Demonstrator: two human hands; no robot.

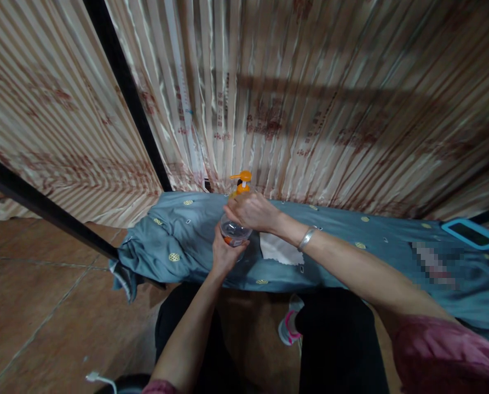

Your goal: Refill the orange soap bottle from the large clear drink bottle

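Observation:
My left hand is wrapped round a clear plastic container with an orange patch low on its side. Over the container's top, my right hand has its fingers curled closed; whatever they hold is hidden. Just behind the right hand stands an orange pump top, its spout pointing left, and the bottle under it is mostly hidden. A white cloth or paper lies on the blue-grey covered surface, partly beneath my right forearm.
A blue-framed device lies at the far right of the cover. Pleated curtains hang behind, and dark poles stand at left. A white cable plug is at the lower left.

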